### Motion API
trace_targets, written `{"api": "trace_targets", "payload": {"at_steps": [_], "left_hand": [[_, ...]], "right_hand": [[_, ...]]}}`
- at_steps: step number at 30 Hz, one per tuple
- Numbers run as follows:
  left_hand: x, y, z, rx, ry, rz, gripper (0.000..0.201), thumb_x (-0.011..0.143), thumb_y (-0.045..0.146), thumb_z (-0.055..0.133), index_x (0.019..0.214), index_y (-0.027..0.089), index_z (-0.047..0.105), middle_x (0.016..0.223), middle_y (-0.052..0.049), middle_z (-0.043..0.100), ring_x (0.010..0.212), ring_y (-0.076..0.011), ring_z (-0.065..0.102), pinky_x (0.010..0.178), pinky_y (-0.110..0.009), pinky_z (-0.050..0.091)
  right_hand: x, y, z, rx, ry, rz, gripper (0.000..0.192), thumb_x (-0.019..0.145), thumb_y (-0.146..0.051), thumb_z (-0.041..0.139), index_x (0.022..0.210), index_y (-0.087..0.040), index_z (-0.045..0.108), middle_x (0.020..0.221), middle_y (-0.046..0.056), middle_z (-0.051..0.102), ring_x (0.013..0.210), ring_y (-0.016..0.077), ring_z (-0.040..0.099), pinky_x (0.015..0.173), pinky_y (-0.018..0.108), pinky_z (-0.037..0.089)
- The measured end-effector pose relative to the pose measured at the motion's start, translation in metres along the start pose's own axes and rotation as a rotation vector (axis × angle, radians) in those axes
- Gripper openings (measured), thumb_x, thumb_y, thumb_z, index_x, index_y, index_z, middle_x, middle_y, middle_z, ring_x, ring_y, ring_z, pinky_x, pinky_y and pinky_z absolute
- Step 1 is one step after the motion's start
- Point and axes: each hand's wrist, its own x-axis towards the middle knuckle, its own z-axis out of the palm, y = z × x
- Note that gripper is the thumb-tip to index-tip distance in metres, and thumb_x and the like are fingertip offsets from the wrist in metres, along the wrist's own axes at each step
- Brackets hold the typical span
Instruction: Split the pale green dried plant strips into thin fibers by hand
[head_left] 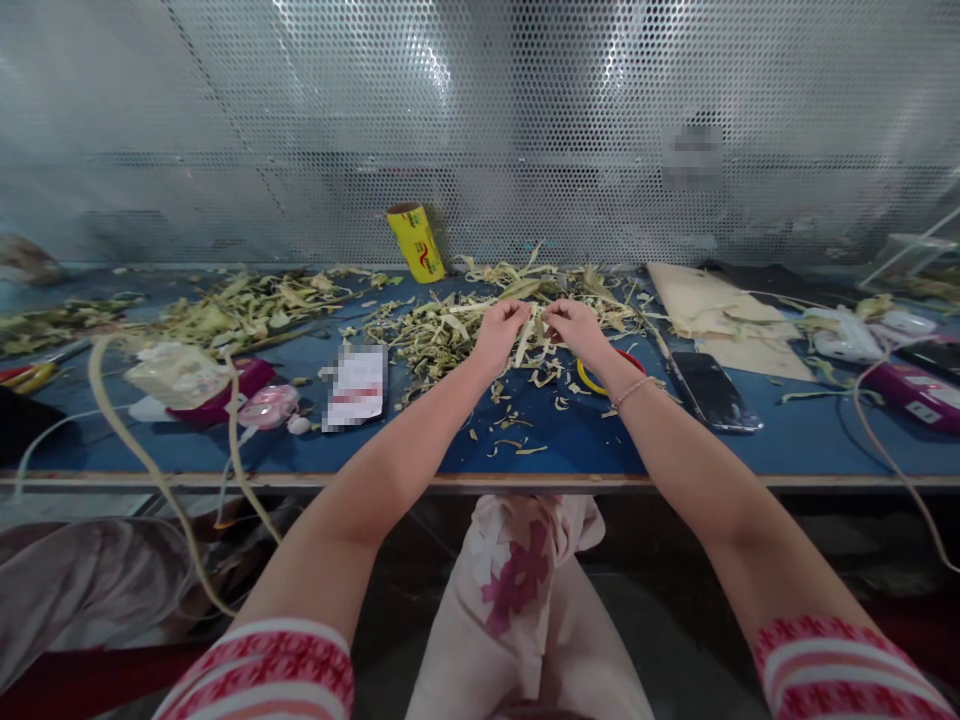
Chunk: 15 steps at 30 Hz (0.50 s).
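My left hand (501, 330) and right hand (574, 328) both pinch one pale leaf strip (527, 338) between closed fingertips (held just above the blue table (570, 435)), amid the leaf scraps (442, 335), phone (712, 390) nearby right.

— Where do we have room on the blue table (570, 440)?

— The near strip by the front edge lies mostly bare, only small leaf bits (517, 440) scattered there; we could pass a hand straight in.

— And farther back?

— A heap of pale green strips (450, 330) fills the middle, with a second heap (240, 310) to the left. A yellow roll (416, 242) stands against the perforated wall (480, 120), which closes off the rear.

— The sides?

— A dark phone (712, 390) lies to the right, brown paper (712, 305) beyond it. A white card (356, 385) and a pink case (225, 392) crowd the left.
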Motion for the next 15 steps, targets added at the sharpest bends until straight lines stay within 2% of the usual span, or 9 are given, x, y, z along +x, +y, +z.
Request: {"api": "trace_targets", "payload": {"at_steps": [4, 7, 11, 15], "left_hand": [[-0.0002, 0.0000, 0.0029, -0.126, -0.064, -0.041, 0.027, 0.082, 0.033, 0.064, 0.065, 0.018, 0.049, 0.061, 0.002, 0.048, 0.054, -0.0087, 0.045, 0.059, -0.025, 0.044], [-0.0015, 0.0009, 0.0046, -0.120, -0.074, -0.031, 0.031, 0.081, 0.037, 0.065, 0.065, 0.018, 0.047, 0.061, 0.002, 0.049, 0.055, -0.0085, 0.047, 0.058, -0.024, 0.047], [-0.0032, 0.0023, 0.0067, -0.115, -0.117, -0.049, 0.030, 0.084, 0.043, 0.062, 0.070, 0.018, 0.052, 0.064, -0.001, 0.056, 0.059, -0.0110, 0.054, 0.059, -0.027, 0.049], [-0.0025, -0.0003, 0.0048, 0.042, -0.103, 0.014, 0.035, 0.079, 0.048, 0.065, 0.067, 0.017, 0.054, 0.059, 0.001, 0.054, 0.056, -0.0102, 0.051, 0.058, -0.026, 0.045]], "right_hand": [[0.0031, 0.0035, -0.0011, -0.029, 0.006, 0.000, 0.011, 0.074, -0.021, 0.058, 0.064, -0.020, 0.055, 0.052, -0.004, 0.051, 0.050, 0.0109, 0.051, 0.051, 0.024, 0.040], [0.0037, 0.0051, -0.0007, -0.014, 0.014, 0.012, 0.010, 0.073, -0.020, 0.055, 0.062, -0.020, 0.056, 0.049, -0.005, 0.049, 0.048, 0.0103, 0.045, 0.050, 0.023, 0.036], [0.0025, 0.0061, 0.0020, 0.031, 0.017, 0.048, 0.010, 0.070, -0.017, 0.052, 0.062, -0.020, 0.056, 0.050, -0.005, 0.050, 0.050, 0.0101, 0.046, 0.051, 0.023, 0.038], [0.0017, 0.0057, 0.0026, 0.020, 0.013, 0.062, 0.011, 0.070, -0.017, 0.053, 0.060, -0.021, 0.053, 0.047, -0.005, 0.048, 0.047, 0.0106, 0.046, 0.051, 0.024, 0.039]]}}
